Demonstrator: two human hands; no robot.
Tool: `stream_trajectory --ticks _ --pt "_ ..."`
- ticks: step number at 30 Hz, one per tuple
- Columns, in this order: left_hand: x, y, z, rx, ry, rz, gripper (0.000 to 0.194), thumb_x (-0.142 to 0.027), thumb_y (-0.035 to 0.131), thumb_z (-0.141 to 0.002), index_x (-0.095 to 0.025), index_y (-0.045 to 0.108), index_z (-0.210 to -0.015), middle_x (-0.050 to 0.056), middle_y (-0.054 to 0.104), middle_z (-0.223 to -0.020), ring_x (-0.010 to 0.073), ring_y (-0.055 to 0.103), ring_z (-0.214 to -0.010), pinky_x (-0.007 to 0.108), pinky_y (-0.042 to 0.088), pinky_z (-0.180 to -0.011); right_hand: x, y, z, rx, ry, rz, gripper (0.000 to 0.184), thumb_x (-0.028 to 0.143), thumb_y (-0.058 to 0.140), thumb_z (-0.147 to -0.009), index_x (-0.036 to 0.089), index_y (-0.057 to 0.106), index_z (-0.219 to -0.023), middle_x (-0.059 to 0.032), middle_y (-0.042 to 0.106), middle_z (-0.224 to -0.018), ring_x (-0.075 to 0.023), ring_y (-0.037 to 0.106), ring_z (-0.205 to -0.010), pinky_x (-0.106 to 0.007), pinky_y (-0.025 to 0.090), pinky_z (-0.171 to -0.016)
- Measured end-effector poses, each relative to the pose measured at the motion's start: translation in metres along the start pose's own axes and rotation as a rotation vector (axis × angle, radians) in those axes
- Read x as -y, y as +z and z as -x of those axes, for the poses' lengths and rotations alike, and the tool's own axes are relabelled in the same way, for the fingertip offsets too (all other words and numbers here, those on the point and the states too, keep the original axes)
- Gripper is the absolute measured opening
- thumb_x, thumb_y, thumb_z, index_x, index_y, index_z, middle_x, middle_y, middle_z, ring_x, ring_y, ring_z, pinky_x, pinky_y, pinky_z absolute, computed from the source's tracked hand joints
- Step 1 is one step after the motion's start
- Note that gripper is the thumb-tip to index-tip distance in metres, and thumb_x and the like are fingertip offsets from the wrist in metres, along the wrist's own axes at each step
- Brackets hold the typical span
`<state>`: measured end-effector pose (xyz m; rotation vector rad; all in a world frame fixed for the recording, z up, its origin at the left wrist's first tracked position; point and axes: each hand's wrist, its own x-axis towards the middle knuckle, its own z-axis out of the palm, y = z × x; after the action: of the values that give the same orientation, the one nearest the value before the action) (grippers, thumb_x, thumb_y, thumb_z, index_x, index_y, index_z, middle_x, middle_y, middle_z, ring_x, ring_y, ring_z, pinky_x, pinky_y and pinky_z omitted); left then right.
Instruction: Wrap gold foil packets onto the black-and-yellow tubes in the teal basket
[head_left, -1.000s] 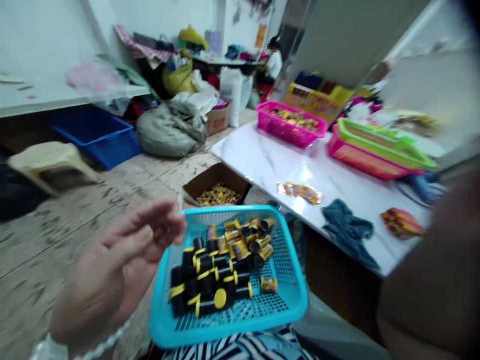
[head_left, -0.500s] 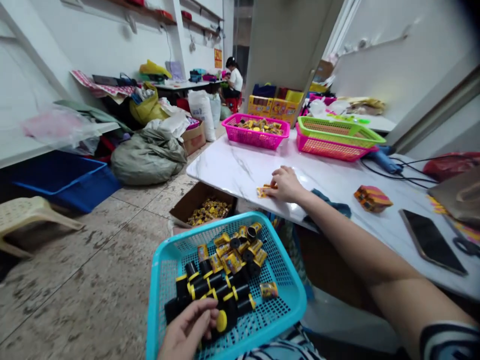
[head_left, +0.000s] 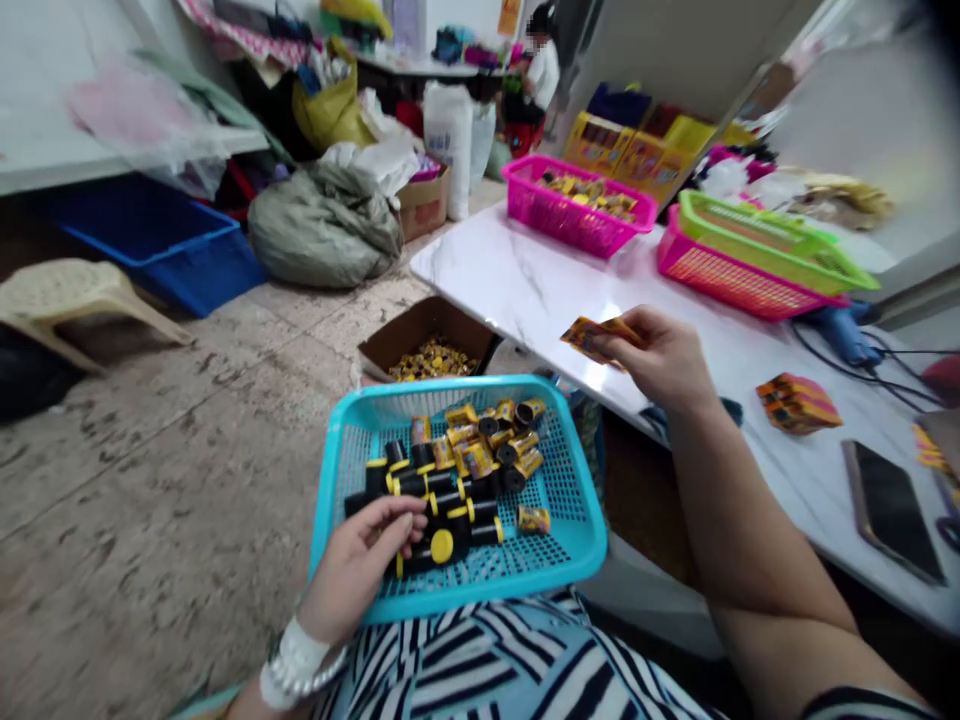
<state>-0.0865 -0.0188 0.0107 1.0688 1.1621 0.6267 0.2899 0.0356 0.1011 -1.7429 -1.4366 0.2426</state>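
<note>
My right hand (head_left: pixel 664 355), raised over the table edge, pinches several flat yellow-orange printed labels (head_left: pixel 592 338) between thumb and fingers. My left hand (head_left: pixel 367 545) hovers at the near left of a turquoise basket (head_left: pixel 592 560), palm turned inward and fingers loosely curled with nothing visible in them. Beside its fingertips lie black canisters with yellow lids (head_left: pixel 442 546), some partly hidden by the hand. Farther back in the basket is a pile of canisters wrapped in yellow labels (head_left: pixel 474 460); one wrapped canister (head_left: pixel 533 519) lies apart on the right. The basket rests on my lap.
On the white table (head_left: pixel 480 265) stand a pink basket (head_left: pixel 577 225) of yellow pieces and stacked green and pink baskets (head_left: pixel 750 265). A label bundle (head_left: pixel 799 403) and a phone (head_left: pixel 892 510) lie at right. A cardboard box (head_left: pixel 390 335) sits below. Someone sits far back (head_left: pixel 541 75).
My right hand has lifted off the tabletop with the labels and come nearer. My left hand stays by the black canisters. The view has tilted down and turned left.
</note>
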Motion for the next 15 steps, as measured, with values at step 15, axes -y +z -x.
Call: stream_trajectory --ticks 15 --pt "0.0 0.005 -0.019 -0.039 0.281 -0.482 0.024 -0.031 0.064 -0.083 -0.014 0.071 -0.099 0.006 0.073 -0.085 0.0144 0.064 -0.069 0.027 0.052 -0.066 0.04 0.133 0.164 0.696 -0.221 0.452 0.024 0.026 0.052 -0.093 0.022 0.076 -0.097 -0.0098 0.066 -0.09 -0.0229 0.064 -0.084 -0.031 0.049 -0.068"
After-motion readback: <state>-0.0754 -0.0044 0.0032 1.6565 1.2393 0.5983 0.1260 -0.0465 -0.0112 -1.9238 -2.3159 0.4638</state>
